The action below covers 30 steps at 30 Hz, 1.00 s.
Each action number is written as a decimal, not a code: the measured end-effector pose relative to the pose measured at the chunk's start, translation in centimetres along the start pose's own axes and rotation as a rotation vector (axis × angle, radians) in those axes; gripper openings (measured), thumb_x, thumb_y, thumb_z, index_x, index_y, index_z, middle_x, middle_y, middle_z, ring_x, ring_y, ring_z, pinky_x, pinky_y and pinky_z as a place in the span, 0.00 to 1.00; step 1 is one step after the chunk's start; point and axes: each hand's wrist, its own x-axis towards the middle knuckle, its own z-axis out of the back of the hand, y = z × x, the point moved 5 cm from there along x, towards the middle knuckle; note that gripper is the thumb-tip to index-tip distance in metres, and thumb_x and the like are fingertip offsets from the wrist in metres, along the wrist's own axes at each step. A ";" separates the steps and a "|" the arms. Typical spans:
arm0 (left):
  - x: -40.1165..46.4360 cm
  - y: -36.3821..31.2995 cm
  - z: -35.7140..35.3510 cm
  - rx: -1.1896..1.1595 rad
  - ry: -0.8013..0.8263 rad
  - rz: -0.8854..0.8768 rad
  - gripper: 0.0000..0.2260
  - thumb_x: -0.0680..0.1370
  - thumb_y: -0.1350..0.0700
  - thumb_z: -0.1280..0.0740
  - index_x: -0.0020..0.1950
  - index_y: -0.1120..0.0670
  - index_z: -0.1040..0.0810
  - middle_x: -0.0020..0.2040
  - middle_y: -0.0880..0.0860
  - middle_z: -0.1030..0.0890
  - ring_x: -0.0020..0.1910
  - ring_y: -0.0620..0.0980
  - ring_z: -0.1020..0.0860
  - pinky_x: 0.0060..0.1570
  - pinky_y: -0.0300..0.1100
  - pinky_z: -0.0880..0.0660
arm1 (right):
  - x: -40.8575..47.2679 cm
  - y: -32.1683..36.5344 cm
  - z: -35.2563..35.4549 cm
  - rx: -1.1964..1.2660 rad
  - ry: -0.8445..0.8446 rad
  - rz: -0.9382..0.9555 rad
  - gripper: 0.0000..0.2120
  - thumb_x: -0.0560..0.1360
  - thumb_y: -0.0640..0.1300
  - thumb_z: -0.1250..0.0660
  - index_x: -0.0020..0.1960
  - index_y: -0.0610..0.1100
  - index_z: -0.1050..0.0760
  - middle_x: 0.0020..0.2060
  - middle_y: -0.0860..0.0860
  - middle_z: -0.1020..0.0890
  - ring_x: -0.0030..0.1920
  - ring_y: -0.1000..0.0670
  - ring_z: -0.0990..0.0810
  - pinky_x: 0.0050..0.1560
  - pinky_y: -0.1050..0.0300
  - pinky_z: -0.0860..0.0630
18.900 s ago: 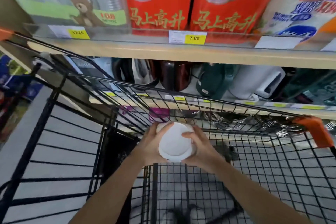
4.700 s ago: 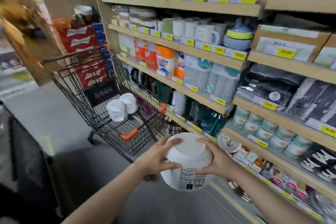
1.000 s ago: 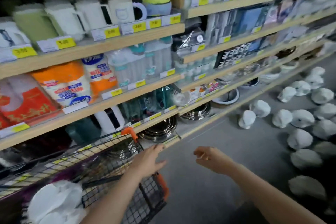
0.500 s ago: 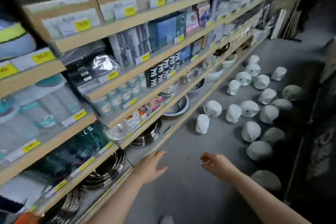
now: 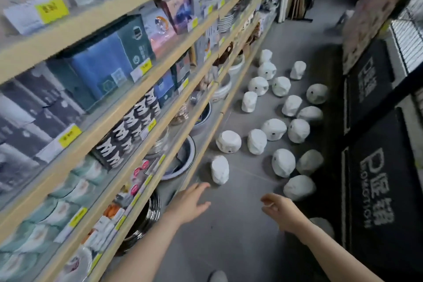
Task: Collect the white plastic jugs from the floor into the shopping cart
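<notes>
Several white plastic jugs lie scattered on the grey aisle floor ahead. The nearest jug (image 5: 220,172) stands close to the bottom shelf edge, just beyond my left hand (image 5: 190,205), which is empty with fingers spread. Another jug (image 5: 299,188) lies to the right, a little past my right hand (image 5: 280,210), which holds nothing and has its fingers loosely curled. Both hands hover above the floor and touch no jug. The shopping cart is out of view.
Long wooden shelves (image 5: 142,89) with boxed goods, bowls and yellow price tags run along the left. Black printed mats (image 5: 377,192) hang on the right side of the aisle. A wire rack (image 5: 409,36) sits at the upper right. Grey floor (image 5: 231,236) lies between my arms.
My view has swung right, away from the cart and down the aisle. The jugs on the floor are closer now. Both empty hands have stretched forward toward them.
</notes>
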 end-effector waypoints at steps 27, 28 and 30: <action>50.1 -21.1 -21.0 0.375 0.459 -0.957 0.26 0.77 0.41 0.49 0.73 0.51 0.35 0.68 0.49 0.29 0.66 0.50 0.29 0.60 0.44 0.31 | 17.5 -32.4 -3.6 0.652 -0.673 -0.807 0.17 0.76 0.46 0.34 0.65 0.48 0.30 0.57 0.54 0.27 0.61 0.53 0.27 0.58 0.63 0.31; 51.0 -20.8 -23.5 0.364 0.462 -0.983 0.25 0.78 0.43 0.47 0.72 0.51 0.34 0.67 0.49 0.28 0.64 0.50 0.28 0.58 0.44 0.29 | 18.0 -33.8 -5.6 0.678 -0.706 -0.835 0.17 0.76 0.47 0.34 0.65 0.51 0.30 0.58 0.54 0.26 0.62 0.51 0.27 0.60 0.58 0.29; 52.7 -20.3 -28.9 0.340 0.445 -1.071 0.24 0.77 0.44 0.46 0.70 0.53 0.31 0.63 0.51 0.25 0.59 0.51 0.24 0.52 0.43 0.27 | 19.2 -36.6 -9.5 0.704 -0.754 -0.870 0.18 0.76 0.50 0.35 0.65 0.56 0.32 0.63 0.53 0.27 0.64 0.48 0.28 0.64 0.49 0.28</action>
